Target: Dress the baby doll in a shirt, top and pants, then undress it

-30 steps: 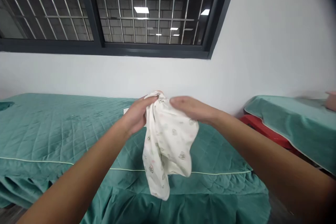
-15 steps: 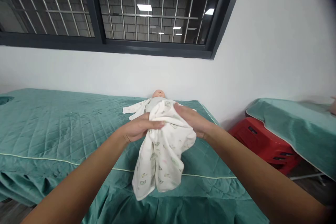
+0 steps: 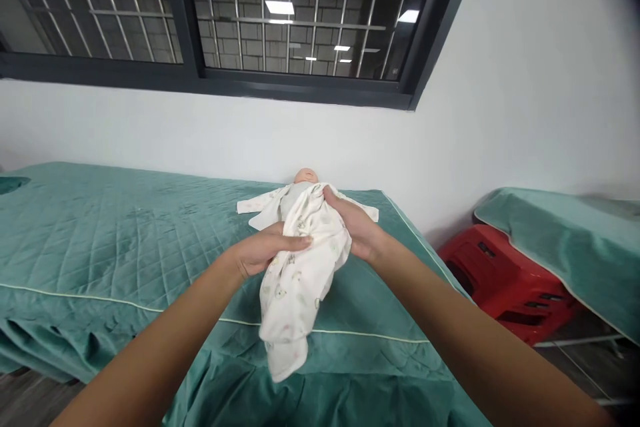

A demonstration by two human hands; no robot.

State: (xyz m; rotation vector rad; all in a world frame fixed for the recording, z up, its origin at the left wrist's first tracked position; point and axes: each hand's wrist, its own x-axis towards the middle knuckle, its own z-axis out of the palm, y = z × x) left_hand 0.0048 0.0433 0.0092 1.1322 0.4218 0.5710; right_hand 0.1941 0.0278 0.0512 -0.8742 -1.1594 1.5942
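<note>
A baby doll [image 3: 305,177] lies on its back at the far side of a green quilted bed [image 3: 100,240], in an open white garment with sleeves spread. I hold a white printed baby garment [image 3: 295,273] over the doll's lower body. My left hand [image 3: 265,250] grips the garment's left side with fingers closed over the cloth. My right hand [image 3: 353,223] holds its upper right edge, fingers curled on the fabric. The loose end of the cloth hangs toward the bed's near edge.
A second green-covered bed [image 3: 565,240] stands at the right, with a red plastic stool [image 3: 505,280] under it. A white wall and a dark barred window [image 3: 210,20] are behind the bed. The floor shows at the lower corners.
Both hands have lowered the white garment from chest height down onto the doll, and the doll's head has come into sight. The view has shifted a little to the right.
</note>
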